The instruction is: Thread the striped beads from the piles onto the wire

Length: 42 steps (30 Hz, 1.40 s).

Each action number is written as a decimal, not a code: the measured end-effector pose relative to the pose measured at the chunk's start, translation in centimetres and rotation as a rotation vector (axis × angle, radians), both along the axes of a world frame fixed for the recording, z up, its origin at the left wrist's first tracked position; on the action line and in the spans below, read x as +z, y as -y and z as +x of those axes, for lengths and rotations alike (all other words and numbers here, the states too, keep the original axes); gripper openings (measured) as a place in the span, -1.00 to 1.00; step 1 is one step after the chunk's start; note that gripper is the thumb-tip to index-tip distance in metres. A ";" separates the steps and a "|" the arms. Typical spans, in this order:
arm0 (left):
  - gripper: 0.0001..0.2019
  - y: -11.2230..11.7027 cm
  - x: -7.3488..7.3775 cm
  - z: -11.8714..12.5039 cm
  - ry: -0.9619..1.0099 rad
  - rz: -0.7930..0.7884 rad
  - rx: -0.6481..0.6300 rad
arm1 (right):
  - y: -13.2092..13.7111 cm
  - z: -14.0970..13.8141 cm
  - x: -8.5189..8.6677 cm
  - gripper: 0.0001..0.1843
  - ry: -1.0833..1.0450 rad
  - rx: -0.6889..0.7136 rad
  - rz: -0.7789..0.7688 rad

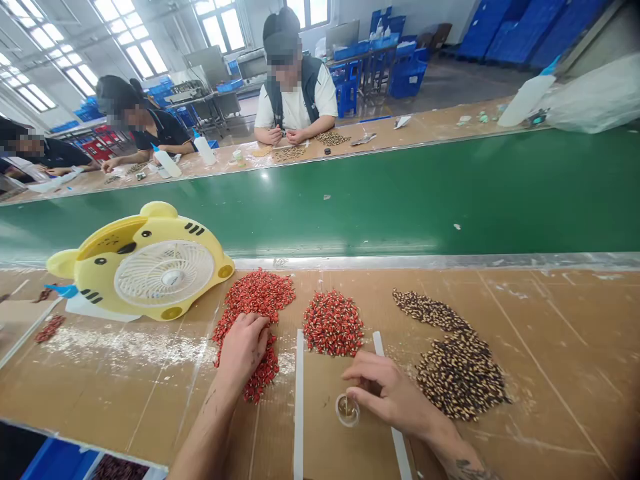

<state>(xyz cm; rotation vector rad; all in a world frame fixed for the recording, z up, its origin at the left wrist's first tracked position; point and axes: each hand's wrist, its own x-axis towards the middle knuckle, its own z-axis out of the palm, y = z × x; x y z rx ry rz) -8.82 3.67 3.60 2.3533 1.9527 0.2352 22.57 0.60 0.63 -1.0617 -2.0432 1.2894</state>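
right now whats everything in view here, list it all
yellow plastic tiger-shaped desk fan: one, yellow with white grille, near bench, left
red-and-black bead piles: two, red and black, near bench, centre
brown-and-cream speckled bead pile: one, brown and cream, right of the red piles
small clear plastic cup: one, clear with amber contents, near bench
narrow white strips: two, white, either side of the cup
brown cardboard bench cover: one, brown, under everything nearby
green conveyor belt: one, green, beyond the bench
seated co-workers: three, across the belt
white squeeze bottles: three, white with blue tips, far bench
blue plastic crates: many, blue, stacked at the back
left hand: on the left red pile
right hand: fingers curled over the cup
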 end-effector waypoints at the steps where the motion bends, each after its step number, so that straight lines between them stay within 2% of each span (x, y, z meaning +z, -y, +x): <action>1: -0.79 -0.1 0.0 0.3 -0.016 0.000 -0.005 | 0.0 -0.1 0.0 -0.86 0.002 0.003 -0.001; 5: -0.77 -0.9 -0.2 1.9 -0.073 -0.006 -0.036 | 0.0 -0.2 0.2 -0.88 0.003 0.011 -0.001; 9: -0.72 -1.7 -0.2 2.7 -0.089 -0.082 -0.079 | 0.0 -0.4 0.3 -0.89 0.014 0.018 0.019; 14: -0.75 -1.3 -0.1 3.2 -0.025 -0.112 -0.121 | 0.1 -0.4 0.3 -0.87 0.006 0.038 0.042; 17: -0.81 -0.6 0.2 3.9 0.202 -0.131 -0.093 | 0.3 -0.6 0.4 -0.93 0.008 0.014 0.021; 23: -0.90 0.6 0.3 7.0 1.124 -0.343 -0.026 | 0.4 -1.3 0.3 -0.93 0.061 -0.008 0.032; 26: -0.89 0.6 -0.6 8.2 1.401 -0.526 -0.031 | 0.0 -0.9 -0.2 -0.90 0.002 0.026 0.011; 29: -0.87 0.4 -2.0 8.7 1.570 -0.627 -0.043 | -0.4 -0.2 -0.5 -0.81 -0.065 0.101 0.004; 33: -0.90 0.6 -3.1 9.1 1.651 -0.715 -0.085 | -0.9 0.3 -0.7 -0.68 -0.119 0.163 0.047; 38: -0.89 1.2 -3.0 9.9 1.803 -0.830 -0.043 | -1.1 0.3 -1.2 -0.62 -0.124 0.122 0.073; 42: -0.87 1.5 -2.9 10.1 1.841 -0.881 0.034 | -1.1 0.4 -1.1 -0.61 -0.080 0.166 0.118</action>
